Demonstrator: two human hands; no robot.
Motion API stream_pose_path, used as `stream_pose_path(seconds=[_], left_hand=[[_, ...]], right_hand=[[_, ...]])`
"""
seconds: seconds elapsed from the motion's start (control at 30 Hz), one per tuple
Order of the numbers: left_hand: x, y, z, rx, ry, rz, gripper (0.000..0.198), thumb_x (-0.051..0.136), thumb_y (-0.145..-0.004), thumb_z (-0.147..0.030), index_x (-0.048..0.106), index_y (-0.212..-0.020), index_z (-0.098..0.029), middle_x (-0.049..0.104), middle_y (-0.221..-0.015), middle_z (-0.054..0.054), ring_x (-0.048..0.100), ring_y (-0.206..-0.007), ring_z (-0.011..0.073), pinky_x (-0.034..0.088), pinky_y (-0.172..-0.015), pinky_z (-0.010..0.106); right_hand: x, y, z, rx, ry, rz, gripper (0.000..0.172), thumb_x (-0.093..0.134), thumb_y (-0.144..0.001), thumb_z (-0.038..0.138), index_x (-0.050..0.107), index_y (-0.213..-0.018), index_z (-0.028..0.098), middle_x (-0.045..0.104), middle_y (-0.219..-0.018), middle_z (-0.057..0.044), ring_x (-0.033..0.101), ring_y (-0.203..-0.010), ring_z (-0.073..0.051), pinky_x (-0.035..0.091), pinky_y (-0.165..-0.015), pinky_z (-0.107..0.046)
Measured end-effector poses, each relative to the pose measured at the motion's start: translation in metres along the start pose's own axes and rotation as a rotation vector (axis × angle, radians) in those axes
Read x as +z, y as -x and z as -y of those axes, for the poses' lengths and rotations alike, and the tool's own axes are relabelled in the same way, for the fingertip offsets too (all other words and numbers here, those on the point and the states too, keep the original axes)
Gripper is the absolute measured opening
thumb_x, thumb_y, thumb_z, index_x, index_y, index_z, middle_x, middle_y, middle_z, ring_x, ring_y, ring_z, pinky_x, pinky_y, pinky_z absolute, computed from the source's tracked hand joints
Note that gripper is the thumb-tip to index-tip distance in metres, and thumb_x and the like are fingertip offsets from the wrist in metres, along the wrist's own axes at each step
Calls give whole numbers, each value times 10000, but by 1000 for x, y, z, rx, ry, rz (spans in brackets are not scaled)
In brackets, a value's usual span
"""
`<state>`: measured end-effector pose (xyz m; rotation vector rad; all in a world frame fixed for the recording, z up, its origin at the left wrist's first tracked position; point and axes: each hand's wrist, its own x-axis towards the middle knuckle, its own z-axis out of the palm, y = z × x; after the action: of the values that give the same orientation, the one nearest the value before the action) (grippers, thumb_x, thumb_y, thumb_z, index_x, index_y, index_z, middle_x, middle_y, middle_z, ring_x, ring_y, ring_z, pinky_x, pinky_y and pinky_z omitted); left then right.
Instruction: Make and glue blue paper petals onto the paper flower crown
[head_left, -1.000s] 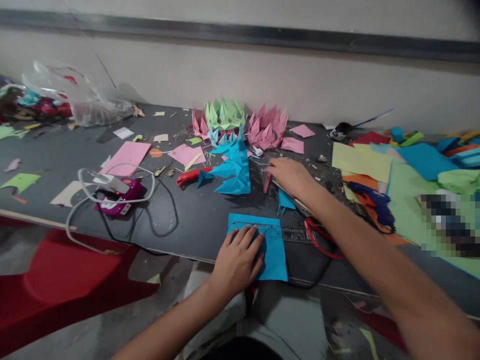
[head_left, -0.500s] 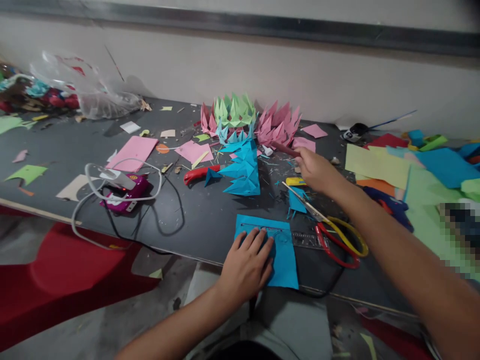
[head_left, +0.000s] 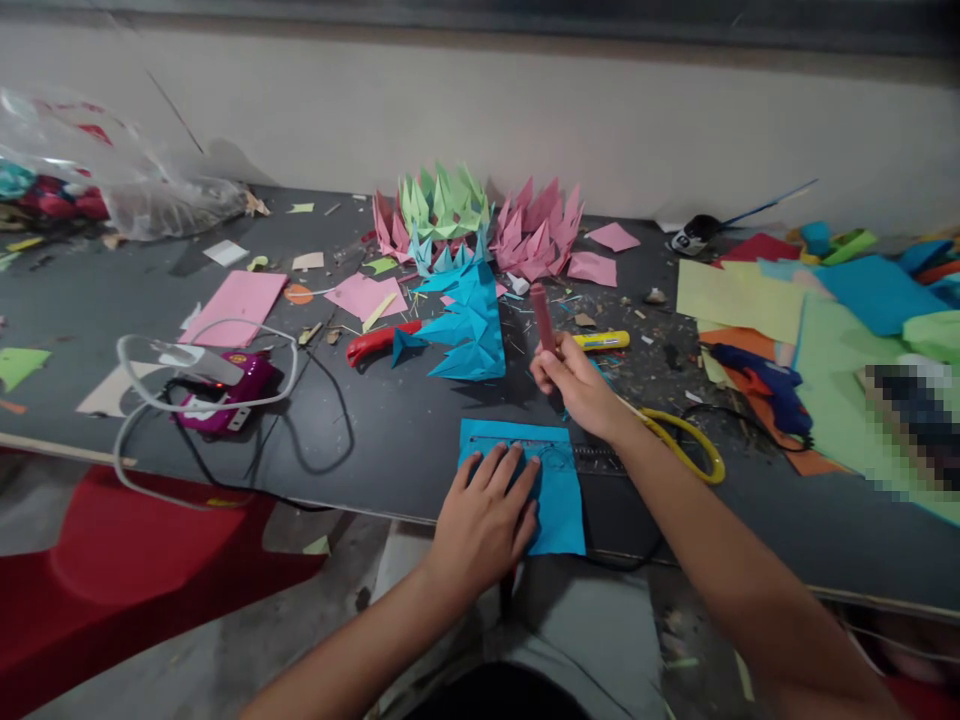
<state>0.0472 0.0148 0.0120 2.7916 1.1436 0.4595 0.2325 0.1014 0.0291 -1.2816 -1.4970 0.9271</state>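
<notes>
My left hand (head_left: pixel 484 515) lies flat with fingers spread on a sheet of blue paper (head_left: pixel 559 520) at the table's front edge. Under its fingertips is a clear ruler (head_left: pixel 598 459), crossing the sheet and sticking out to the right. Above the sheet, my right hand (head_left: pixel 574 385) is closed around a dull red stick-shaped tool (head_left: pixel 542 318) held upright; its exact kind is unclear. Behind that hand lies a yellow box cutter (head_left: pixel 602 341). My right forearm partly covers scissors with a yellow handle loop (head_left: pixel 701 455). A spiky folded blue paper piece (head_left: pixel 472 330) lies farther back.
Green (head_left: pixel 444 205) and pink (head_left: pixel 538 235) folded paper crowns stand near the wall. A red-handled tool (head_left: pixel 379 343) and a purple power adapter (head_left: pixel 225 395) with cables are left. Coloured sheets (head_left: pixel 739 300) and a blue glue gun (head_left: pixel 772 385) are right.
My right hand has moved left and nearer with the red tool, which has swung upright. My left hand stays on the ruler and paper. The view has shifted slightly.
</notes>
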Motion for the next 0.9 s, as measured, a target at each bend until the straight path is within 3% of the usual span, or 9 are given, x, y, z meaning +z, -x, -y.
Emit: stream_pose_path(seconds=[0.1, 0.17, 0.37, 0.57, 0.9], left_hand=[[0, 0, 0, 0, 2, 9, 391, 397, -897, -331, 481, -1261, -216, 540, -1278, 64, 465, -1177, 230, 351, -958, 394], [0, 0, 0, -1, 5, 12, 390, 395, -899, -334, 481, -1262, -220, 536, -1283, 60, 463, -1181, 227, 352, -960, 392], [0, 0, 0, -9, -3, 21, 394, 391, -902, -337, 467, -1273, -231, 526, -1296, 53, 457, -1190, 218, 350, -968, 388], [1, 1, 0, -4, -7, 38, 400, 391, -900, -339, 463, -1278, -230, 518, -1302, 58, 456, -1189, 220, 348, -975, 390], [-2, -1, -1, -5, -13, 49, 401, 368, -910, -328, 459, -1284, -217, 517, -1306, 71, 459, -1190, 227, 342, -979, 403]], right_hand=[[-2, -3, 8, -31, -43, -35, 359, 462, -822, 586, 590, -920, 265, 584, -1037, -29, 526, -1001, -190, 414, -859, -341], [-5, -1, 11, -49, -70, -85, 335, 523, -792, 575, 636, -874, 271, 550, -1156, -20, 473, -1116, -208, 380, -919, -350], [-16, 37, 7, 66, -193, -227, 255, 673, -703, 492, 680, -860, 292, 633, -865, 4, 563, -847, -177, 436, -783, -335], [-24, 78, 14, 197, -42, -176, 124, 634, -752, 368, 613, -768, 247, 575, -621, 32, 539, -576, -136, 443, -554, -262], [-23, 93, 15, 173, 192, -118, 126, 546, -806, 366, 578, -798, 245, 627, -718, 7, 608, -644, -165, 500, -615, -284]])
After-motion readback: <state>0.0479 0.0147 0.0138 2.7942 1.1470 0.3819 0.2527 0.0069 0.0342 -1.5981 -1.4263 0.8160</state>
